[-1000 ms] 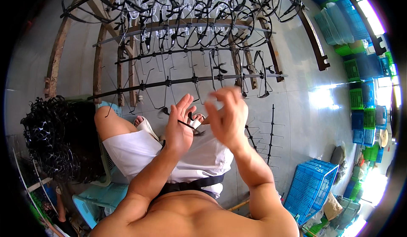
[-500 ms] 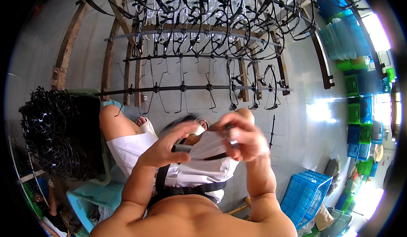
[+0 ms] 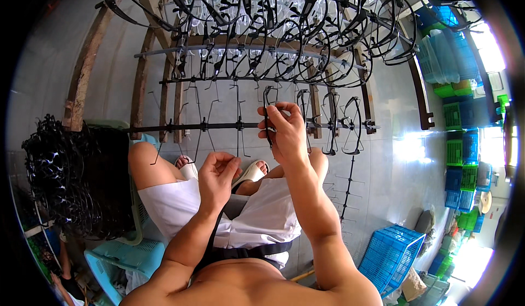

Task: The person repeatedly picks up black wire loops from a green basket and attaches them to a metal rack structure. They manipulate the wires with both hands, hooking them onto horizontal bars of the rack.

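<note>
1. Black spectacle frame [image 3: 267,97]: at twelve o'clock, clamped in the fingers of the right hand [image 3: 287,133].
2. Change: right hand has moved from lap to hanging rod [image 3: 219,126]; the piece now aligns with hung frames [image 3: 332,114] toward three o'clock.
3. Left hand [image 3: 216,177]: fingertips together; contents cannot be told.
4. Below: grey floor [image 3: 383,169]; blue crate [image 3: 394,257], four o'clock; frame pile [image 3: 60,180], nine.

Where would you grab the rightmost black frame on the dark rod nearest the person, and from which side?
Probably pinch that black frame by its lower end, coming from the person's side with the right hand, the nearer one. The piece is tall and narrow, and that end juts past the dark rod toward the person, while its middle sits close to the rod.
</note>
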{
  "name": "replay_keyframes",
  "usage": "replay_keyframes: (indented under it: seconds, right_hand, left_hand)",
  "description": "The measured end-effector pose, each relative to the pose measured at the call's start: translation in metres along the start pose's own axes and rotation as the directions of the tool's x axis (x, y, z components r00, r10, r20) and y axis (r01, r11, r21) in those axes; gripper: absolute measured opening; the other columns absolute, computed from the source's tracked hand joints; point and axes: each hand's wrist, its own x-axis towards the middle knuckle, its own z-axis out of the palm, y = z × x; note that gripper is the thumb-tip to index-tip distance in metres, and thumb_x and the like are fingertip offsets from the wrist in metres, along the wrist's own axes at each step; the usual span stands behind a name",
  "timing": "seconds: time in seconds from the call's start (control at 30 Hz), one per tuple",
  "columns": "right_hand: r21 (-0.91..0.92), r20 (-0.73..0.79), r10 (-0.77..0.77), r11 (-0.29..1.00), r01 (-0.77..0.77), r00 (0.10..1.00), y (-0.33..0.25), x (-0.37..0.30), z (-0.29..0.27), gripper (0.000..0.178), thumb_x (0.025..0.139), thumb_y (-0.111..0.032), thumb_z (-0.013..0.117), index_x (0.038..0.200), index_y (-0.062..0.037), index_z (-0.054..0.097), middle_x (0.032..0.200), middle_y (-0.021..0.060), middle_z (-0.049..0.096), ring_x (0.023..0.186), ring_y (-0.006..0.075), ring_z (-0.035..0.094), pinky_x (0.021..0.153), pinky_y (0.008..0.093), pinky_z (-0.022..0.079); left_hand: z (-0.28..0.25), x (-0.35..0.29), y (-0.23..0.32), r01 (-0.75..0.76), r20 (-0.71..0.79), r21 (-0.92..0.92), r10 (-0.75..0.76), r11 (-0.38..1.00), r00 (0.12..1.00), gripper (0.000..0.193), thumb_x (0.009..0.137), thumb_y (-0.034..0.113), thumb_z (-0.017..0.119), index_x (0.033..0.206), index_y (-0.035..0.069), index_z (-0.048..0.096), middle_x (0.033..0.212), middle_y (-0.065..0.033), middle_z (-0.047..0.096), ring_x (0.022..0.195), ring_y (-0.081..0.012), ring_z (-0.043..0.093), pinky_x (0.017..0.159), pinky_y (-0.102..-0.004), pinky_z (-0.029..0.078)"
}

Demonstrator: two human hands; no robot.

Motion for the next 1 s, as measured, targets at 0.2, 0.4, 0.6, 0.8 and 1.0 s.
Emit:
replay_keyframes:
  seconds: [0.2,0.4,0.6,0.8,1.0]
  right_hand:
    - [0.046,0.040,-0.060,0.997,0.058,0.997,0.002,-0.005,-0.004,0.027,0.091,-0.013,0.057,0.107,-0.0039,0.037,0.095,0.0137,0.062,0.067,0.0155,0.057,0.055,0.0275,0.050]
    - [-0.001,0.023,-0.082,0.997,0.082,0.996,0.002,-0.024,-0.007,0.025,0.090,-0.011,0.057,0.104,-0.0029,0.038,0.093,0.0148,0.062,0.068,0.0161,0.060,0.061,0.0284,0.052]
    - [-0.070,0.049,-0.040,0.997,0.043,0.998,-0.001,-0.035,-0.012,0.024,0.090,-0.008,0.056,0.103,-0.0001,0.037,0.090,0.0162,0.062,0.073,0.0195,0.063,0.067,0.0293,0.055]
    - [-0.082,0.030,-0.071,0.994,0.074,0.997,-0.007,-0.040,-0.010,0.026,0.090,-0.009,0.056,0.105,0.0014,0.038,0.091,0.0172,0.062,0.076,0.0221,0.065,0.070,0.0321,0.056]
    - [-0.087,0.049,-0.085,0.992,0.089,0.995,-0.003,-0.036,-0.010,0.026,0.091,-0.009,0.056,0.105,0.0025,0.037,0.092,0.0177,0.061,0.078,0.0226,0.065,0.070,0.0326,0.057]
  left_hand:
    - [0.002,-0.001,0.000,-0.036,-0.017,-0.053,0.035,0.998,0.999,0.012,0.087,0.006,0.063,0.091,0.000,0.053,0.081,-0.0073,0.063,0.069,-0.0109,0.061,0.064,-0.0216,0.049]
    - [0.007,0.004,0.003,-0.130,-0.049,-0.083,0.126,0.988,0.991,0.012,0.086,0.004,0.064,0.090,0.000,0.054,0.079,-0.0083,0.063,0.068,-0.0130,0.060,0.066,-0.0245,0.050]
    - [0.013,0.013,0.008,-0.145,-0.095,-0.121,0.134,0.982,0.986,0.010,0.085,0.005,0.064,0.087,0.001,0.055,0.077,-0.0085,0.063,0.067,-0.0151,0.060,0.065,-0.0267,0.050]
    - [0.008,0.007,-0.002,-0.129,-0.080,-0.152,0.118,0.980,0.990,0.013,0.084,0.004,0.066,0.089,0.000,0.055,0.080,-0.0084,0.063,0.070,-0.0125,0.061,0.068,-0.0242,0.050]
    - [0.007,0.007,-0.004,-0.113,-0.100,-0.161,0.098,0.980,0.990,0.013,0.084,0.004,0.066,0.089,-0.001,0.055,0.080,-0.0082,0.063,0.069,-0.0122,0.060,0.068,-0.0239,0.050]
